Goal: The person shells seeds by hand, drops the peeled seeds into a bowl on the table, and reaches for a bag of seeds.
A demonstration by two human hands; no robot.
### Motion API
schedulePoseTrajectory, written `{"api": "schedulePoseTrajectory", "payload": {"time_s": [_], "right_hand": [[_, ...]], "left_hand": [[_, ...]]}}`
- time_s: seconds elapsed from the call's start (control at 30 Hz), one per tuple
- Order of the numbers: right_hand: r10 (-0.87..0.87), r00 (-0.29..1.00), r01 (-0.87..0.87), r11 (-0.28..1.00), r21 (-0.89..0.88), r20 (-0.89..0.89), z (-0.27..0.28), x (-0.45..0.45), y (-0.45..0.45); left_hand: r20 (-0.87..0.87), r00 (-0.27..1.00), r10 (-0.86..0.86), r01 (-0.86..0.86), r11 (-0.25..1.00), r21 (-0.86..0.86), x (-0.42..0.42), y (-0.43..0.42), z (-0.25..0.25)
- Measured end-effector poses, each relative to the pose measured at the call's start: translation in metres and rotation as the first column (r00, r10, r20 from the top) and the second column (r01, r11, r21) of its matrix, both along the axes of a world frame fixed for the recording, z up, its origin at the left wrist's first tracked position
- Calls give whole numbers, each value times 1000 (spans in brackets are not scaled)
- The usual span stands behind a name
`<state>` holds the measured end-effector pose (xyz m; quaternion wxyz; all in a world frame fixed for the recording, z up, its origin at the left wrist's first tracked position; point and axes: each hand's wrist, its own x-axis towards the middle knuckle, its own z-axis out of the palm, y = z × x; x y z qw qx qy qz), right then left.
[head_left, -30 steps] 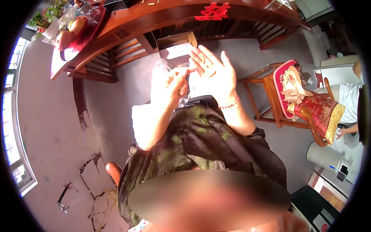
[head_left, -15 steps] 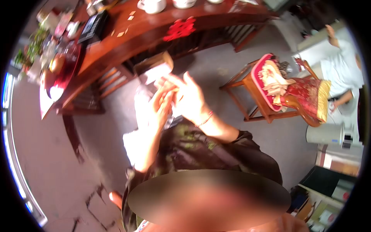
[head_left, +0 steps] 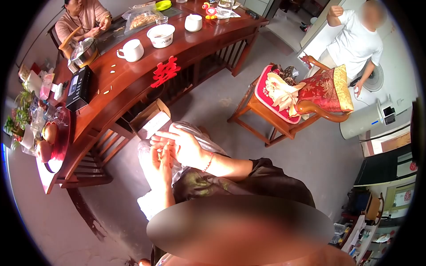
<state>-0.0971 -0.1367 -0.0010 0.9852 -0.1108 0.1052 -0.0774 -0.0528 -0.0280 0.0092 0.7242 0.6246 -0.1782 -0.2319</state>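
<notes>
1 open box sits beside the table, near the hands.

The view has swung, carrying the left hand and right hand from the upper middle to left of centre; the left fingers, near the right fingertips one second ago, now overlap the right palm. The red double-happiness cutout has slid left and down. A seated person, a clear plastic bag and a red-and-yellow toy have appeared along the top, while the white-shirted person shows more fully at upper right.
</notes>
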Motion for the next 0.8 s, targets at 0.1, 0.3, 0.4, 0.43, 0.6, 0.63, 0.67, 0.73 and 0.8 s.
{"api": "schedulePoseTrajectory", "payload": {"time_s": [0.1,0.3,0.4,0.43,0.6,0.63,0.67,0.73,0.8], "right_hand": [[-21,997,18,999,-42,-71,-8,-5,3],[24,967,-130,902,-412,-253,-3,-8,6],[79,967,-173,902,-395,-242,2,-10,8],[100,967,-187,900,-393,-232,1,-11,7],[133,976,-200,859,-471,-171,0,-11,5],[136,977,-201,854,-481,-166,3,-11,5],[139,977,-202,849,-488,-163,8,-11,6],[153,971,-227,841,-492,-186,13,-11,6],[168,969,-236,841,-487,-180,8,-12,6]], "left_hand": [[-102,994,36,-46,994,-99,4,6,-4],[-269,963,28,-89,972,-219,16,19,-14],[-283,959,14,-88,964,-249,14,18,-14],[-283,959,15,-89,964,-249,14,19,-13],[-294,955,-31,-62,951,-301,11,22,-7],[-290,956,-30,-63,950,-307,11,22,-6],[-309,951,-31,-72,946,-317,11,22,-6],[-331,943,-28,-85,943,-322,10,24,-4],[-333,942,-29,-85,942,-324,8,25,0]]}}
